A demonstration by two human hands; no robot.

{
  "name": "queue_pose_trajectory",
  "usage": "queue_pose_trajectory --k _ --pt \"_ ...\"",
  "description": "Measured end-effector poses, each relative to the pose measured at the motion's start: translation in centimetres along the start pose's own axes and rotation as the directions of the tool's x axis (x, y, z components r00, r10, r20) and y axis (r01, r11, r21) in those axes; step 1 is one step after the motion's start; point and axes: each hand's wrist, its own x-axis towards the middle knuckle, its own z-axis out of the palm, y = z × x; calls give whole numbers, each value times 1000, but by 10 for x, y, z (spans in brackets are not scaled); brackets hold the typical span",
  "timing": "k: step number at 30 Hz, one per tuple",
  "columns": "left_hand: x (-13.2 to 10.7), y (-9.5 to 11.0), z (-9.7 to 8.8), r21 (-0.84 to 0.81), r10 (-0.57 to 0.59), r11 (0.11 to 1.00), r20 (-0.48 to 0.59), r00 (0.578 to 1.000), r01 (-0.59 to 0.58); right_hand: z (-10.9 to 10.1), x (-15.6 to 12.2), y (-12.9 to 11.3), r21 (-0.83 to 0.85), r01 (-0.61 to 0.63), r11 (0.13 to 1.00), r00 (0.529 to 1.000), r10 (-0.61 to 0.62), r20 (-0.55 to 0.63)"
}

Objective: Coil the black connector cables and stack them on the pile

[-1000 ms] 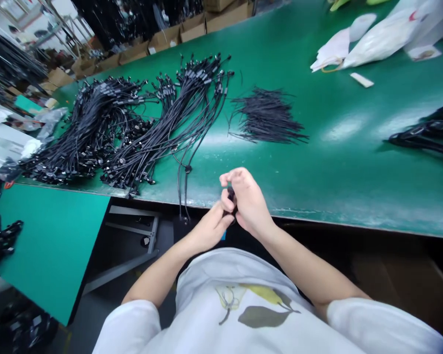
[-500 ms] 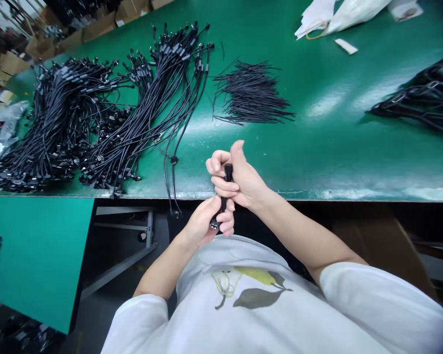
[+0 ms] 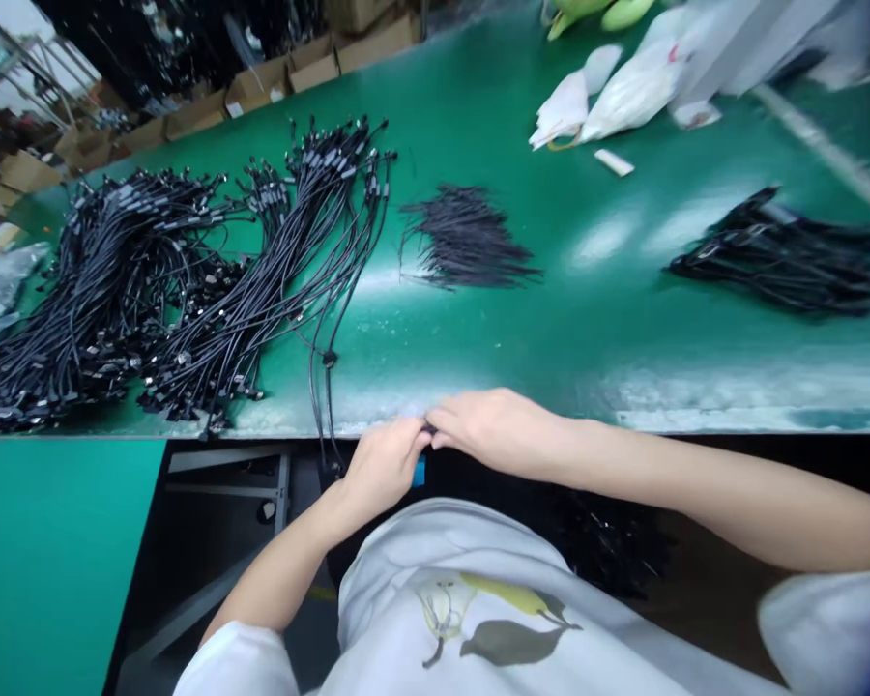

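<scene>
At the near edge of the green table, my left hand (image 3: 383,460) and my right hand (image 3: 504,432) meet fingertip to fingertip. Both are closed in a pinch. Between them only a dark sliver of the black cable (image 3: 429,428) shows; my fingers cover the rest, its connector ends included. To the left of my left hand, a loose cable with a small black knob (image 3: 329,359) hangs over the edge. Beyond my hands lies a loose heap of thin black ties (image 3: 471,237).
Large bundles of black cables (image 3: 261,261) with connectors cover the table's left part. Another black bundle (image 3: 775,256) lies at right. White plastic bags (image 3: 630,97) and a small white piece (image 3: 614,162) lie at the back. Cardboard boxes (image 3: 257,89) line the far side.
My right hand has turned over, back upward, and its fingers now pinch beside my left fingertips. The cable's connectors have gone out of sight. The view has tilted up, showing more of the table's back.
</scene>
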Motion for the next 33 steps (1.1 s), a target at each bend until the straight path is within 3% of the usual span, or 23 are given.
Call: queue_pose_trajectory --k 2,6,8,11,14,16,18,20,21,25,29,31,33 --pt "3 2 1 -77 -13 997 75 997 18 8 -3 1 29 -14 999 997 12 72" --pt "11 2 5 -437 -90 880 231 969 186 12 -7 5 -114 90 989 993 -99 -70" --pt "16 -1 8 -513 -98 828 263 960 225 7 -7 8 -122 104 987 991 -113 -68" --pt "20 -7 16 -568 -134 786 230 964 245 -10 -3 30 154 96 983 995 -97 -6" --pt "20 -12 22 -730 -207 625 187 960 277 -32 0 82 411 -17 911 993 63 -97" --pt "21 -11 23 -824 -276 487 167 947 287 -40 0 125 406 -205 891 936 300 -185" --pt "22 -9 23 -872 -327 399 155 932 284 -41 0 160 366 -442 819 798 545 -255" --pt "23 -7 24 -899 -356 341 146 923 274 -38 0 180 344 -581 738 673 673 -308" --pt "24 -7 25 -910 -365 317 144 920 268 -37 0 185 340 -597 727 651 687 -324" --pt "26 -13 31 -935 -383 251 140 913 249 -37 -5 176 371 -549 749 648 662 -376" --pt "28 -15 32 -953 -384 214 117 916 212 -35 -15 137 506 -457 732 634 667 -392" --pt "29 -8 32 -964 -387 200 87 918 175 -24 -16 105 593 -371 714 676 646 -355" --pt "31 0 33 -971 -388 198 45 920 131 -8 -11 68 660 -281 697 746 591 -307"
